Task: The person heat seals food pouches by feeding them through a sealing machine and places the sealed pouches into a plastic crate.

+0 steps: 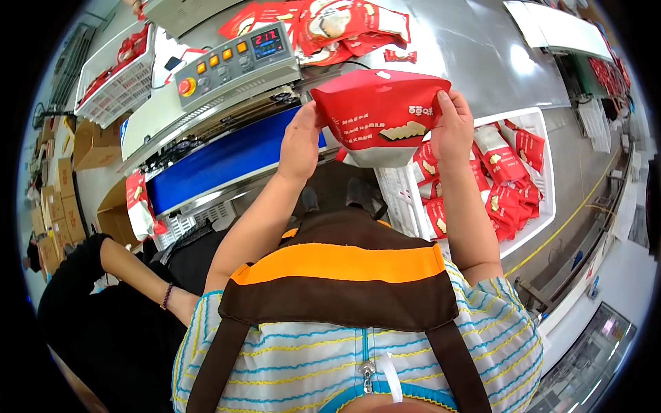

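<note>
A red snack pouch with a silvery-white bottom is held up in front of me by its two sides. My left hand grips its left edge, fingers mostly behind the pouch. My right hand pinches the upper right corner, thumb on the front. Just left of my left hand runs the blue conveyor belt of a sealing machine with a lit red display. Below my right hand stands a white plastic basket with several red and white pouches in it.
More red pouches and a small red packet lie on the steel table. One pouch hangs at the belt's left end. Beside me on the left is a co-worker's arm. Cardboard boxes and a white crate stand farther left.
</note>
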Tool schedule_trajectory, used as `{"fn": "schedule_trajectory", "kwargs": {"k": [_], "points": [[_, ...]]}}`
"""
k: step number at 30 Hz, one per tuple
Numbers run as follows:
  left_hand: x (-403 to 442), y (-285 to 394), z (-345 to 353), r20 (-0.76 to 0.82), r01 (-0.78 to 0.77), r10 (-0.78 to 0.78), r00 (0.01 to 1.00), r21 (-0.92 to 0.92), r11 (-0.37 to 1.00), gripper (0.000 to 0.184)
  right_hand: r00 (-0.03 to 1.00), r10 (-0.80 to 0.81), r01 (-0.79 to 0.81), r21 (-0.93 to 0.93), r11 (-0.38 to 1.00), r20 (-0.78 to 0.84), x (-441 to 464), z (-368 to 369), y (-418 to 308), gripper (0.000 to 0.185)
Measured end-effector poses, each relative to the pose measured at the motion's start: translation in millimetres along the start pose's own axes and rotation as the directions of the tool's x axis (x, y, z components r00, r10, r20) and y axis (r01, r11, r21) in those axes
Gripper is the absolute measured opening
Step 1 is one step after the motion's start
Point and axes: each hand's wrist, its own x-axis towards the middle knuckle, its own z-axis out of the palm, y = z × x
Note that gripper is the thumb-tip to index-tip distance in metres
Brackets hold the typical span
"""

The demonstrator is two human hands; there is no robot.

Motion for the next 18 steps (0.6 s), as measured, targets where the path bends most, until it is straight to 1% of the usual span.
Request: {"fn": "schedule_trajectory", "kwargs": {"k": [1, 4, 7, 8, 10, 11, 14, 16, 18], "points": [[-4, -15, -23, -0.130, 0.003, 0.017, 0.991, 0.158, 0.987, 0.020, 1.000, 0.016, -0.016, 0.011, 1.000, 0.020, -1, 7, 6, 0.012], [-14, -13, -45, -0.099, 0.000, 0.026, 0.995, 0.250, 0.968, 0.019, 0.995, 0.036, -0.033, -0.030, 0.999, 0.095, 2, 19, 18, 0.013], [-17, -12, -58, -0.236, 0.058, -0.056, 0.970, 0.002, 0.998, 0.015, 0.977, 0.168, -0.125, -0.286, 0.950, 0.131, 9, 16, 40, 0.015], [-19, -11, -63, -0.253, 0.060, -0.060, 0.966, -0.007, 0.998, 0.015, 0.962, 0.235, -0.204, -0.203, 0.958, 0.139, 12, 8, 58, 0.017], [-21, -8, -69, -0.295, 0.056, -0.061, 0.954, -0.024, 0.998, 0.013, 0.948, 0.306, -0.292, -0.147, 0.945, 0.085, 15, 3, 78, 0.016], [-23, -6, -76, -0.322, 0.066, -0.059, 0.945, 0.010, 0.998, 0.014, 0.947, 0.311, -0.307, -0.059, 0.950, 0.083, 13, 5, 83, 0.015], [-24, -4, -92, -0.386, 0.098, -0.054, 0.921, 0.097, 0.990, 0.016, 0.927, 0.346, -0.350, 0.001, 0.937, 0.145, 13, 1, 99, 0.014], [-18, -5, -96, -0.420, 0.107, -0.042, 0.907, 0.133, 0.985, 0.018, 0.923, 0.369, -0.372, 0.003, 0.928, 0.105, 15, -2, 112, 0.015], [-7, -15, -111, -0.476, 0.192, -0.104, 0.873, 0.138, 0.972, 0.021, 0.917, 0.391, -0.394, 0.026, 0.919, 0.080, 20, -12, 134, 0.015]]}}
